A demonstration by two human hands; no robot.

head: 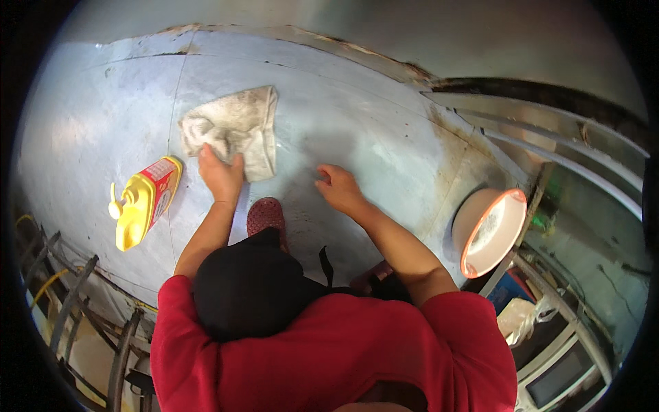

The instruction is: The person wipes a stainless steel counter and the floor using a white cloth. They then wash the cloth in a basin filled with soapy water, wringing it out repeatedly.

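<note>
A stained off-white cloth (pixel 239 126) is spread in front of me on the grey-blue floor, its left part bunched up. My left hand (pixel 222 172) grips its near edge, fingers at the folds; how the fingertips sit is partly hidden. To the right of the cloth, my right hand (pixel 339 188) hovers with loosely curled fingers and holds nothing. Left of my left hand stands a yellow plastic jug (pixel 135 221) with a pump top and a red label bearing writing. One dark red perforated clog (pixel 266 216) shows between my arms.
At the right, a basin (pixel 466 219) with an orange rim stands tilted in view beside a metal rack (pixel 551 288) holding bags and boxes. Metal bars (pixel 72 298) of a frame rise at the lower left. A wall with a worn base edge (pixel 355 49) runs along the far side.
</note>
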